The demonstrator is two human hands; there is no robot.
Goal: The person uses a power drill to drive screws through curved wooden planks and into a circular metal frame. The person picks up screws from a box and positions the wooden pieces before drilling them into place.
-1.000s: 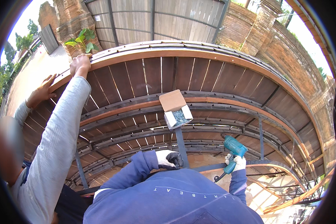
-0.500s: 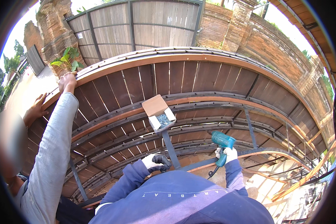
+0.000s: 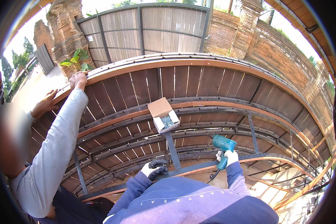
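Observation:
My right hand [image 3: 229, 157], in a white-backed glove, grips the handle of a teal power drill [image 3: 223, 143]. The drill's nose points left and away, and its cord hangs below the handle. In a white and black glove, my left hand [image 3: 155, 169] hovers by the near dark metal rail [image 3: 192, 170] with its fingers curled in; what they hold, if anything, is hidden. An open cardboard box [image 3: 162, 115] of small silvery screws [image 3: 167, 121] rests on the roof framing ahead, at the far end of a grey metal bar [image 3: 172, 149].
At the left, another person in a grey sleeve [image 3: 59, 149] has both hands on the wooden edge board [image 3: 138, 66]. Curved dark battens and brown planks [image 3: 175, 78] span the front. Beyond stand a wooden gate [image 3: 119, 30] and a brick wall [image 3: 272, 44].
The whole view has shifted slightly, moving the scene right and down. My left hand's curled fingers have loosened a little and turned. The drill stays in my right hand.

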